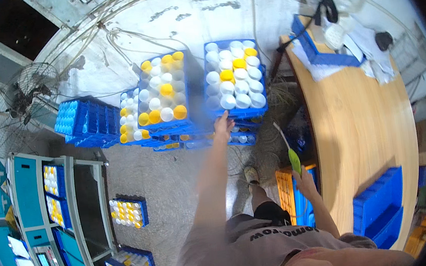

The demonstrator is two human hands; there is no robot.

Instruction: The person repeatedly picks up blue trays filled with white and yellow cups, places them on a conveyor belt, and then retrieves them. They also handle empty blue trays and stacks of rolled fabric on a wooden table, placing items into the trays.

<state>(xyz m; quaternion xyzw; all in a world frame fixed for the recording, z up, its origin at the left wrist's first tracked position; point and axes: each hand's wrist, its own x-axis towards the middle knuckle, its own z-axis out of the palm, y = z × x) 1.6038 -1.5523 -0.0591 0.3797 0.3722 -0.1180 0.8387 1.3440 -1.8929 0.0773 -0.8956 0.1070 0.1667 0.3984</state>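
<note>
Plainly, right hand (306,181) holds one tool (293,159); left hand (223,125) touches one crate (248,112).

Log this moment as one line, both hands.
Left hand: at near edge of blue tray of white and yellow cylinders | Right hand: holding green-handled, slim-shafted tool | Left of tray: similar blue tray

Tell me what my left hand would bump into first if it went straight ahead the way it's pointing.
Likely the near wall of the blue crate just ahead; your left hand may even be touching it, though depth is unclear.
</note>
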